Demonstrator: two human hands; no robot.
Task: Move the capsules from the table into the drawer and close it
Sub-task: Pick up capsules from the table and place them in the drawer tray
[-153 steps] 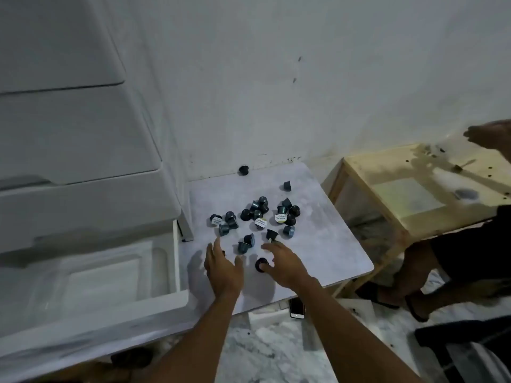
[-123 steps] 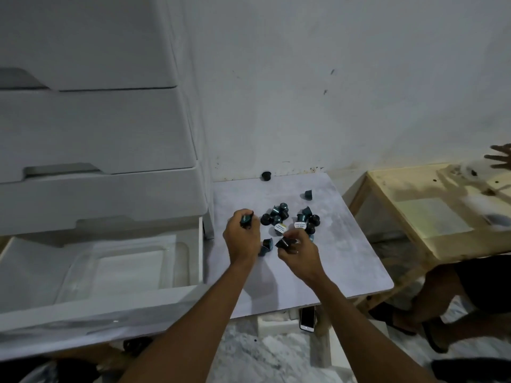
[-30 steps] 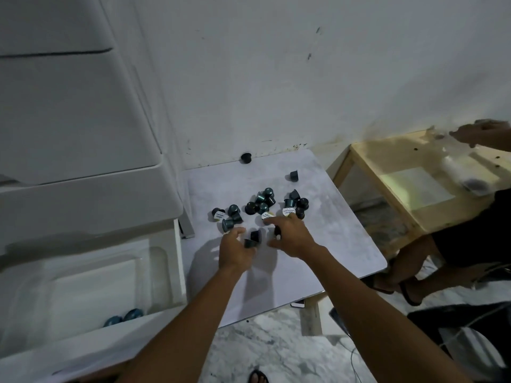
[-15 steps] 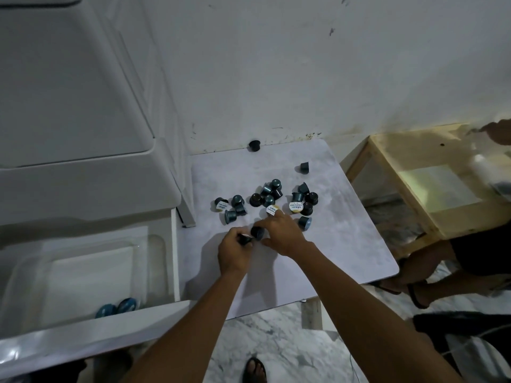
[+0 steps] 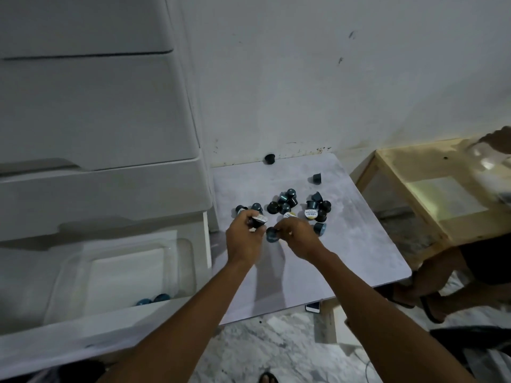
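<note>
A labelled capsule (image 5: 259, 220) was clasped in the left hand (image 5: 243, 241), a blue capsule (image 5: 272, 234) pinched by the right hand (image 5: 300, 239), mid-frame over the table (image 5: 345, 244). The open drawer (image 5: 124, 272) was found lower left, nearer the left hand.

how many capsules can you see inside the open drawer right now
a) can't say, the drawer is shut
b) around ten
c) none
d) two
d: two blue capsules lie just behind the front wall of the open drawer. The left hand pinches a white-lidded capsule and the right hand a dark capsule, both over the table.
</note>
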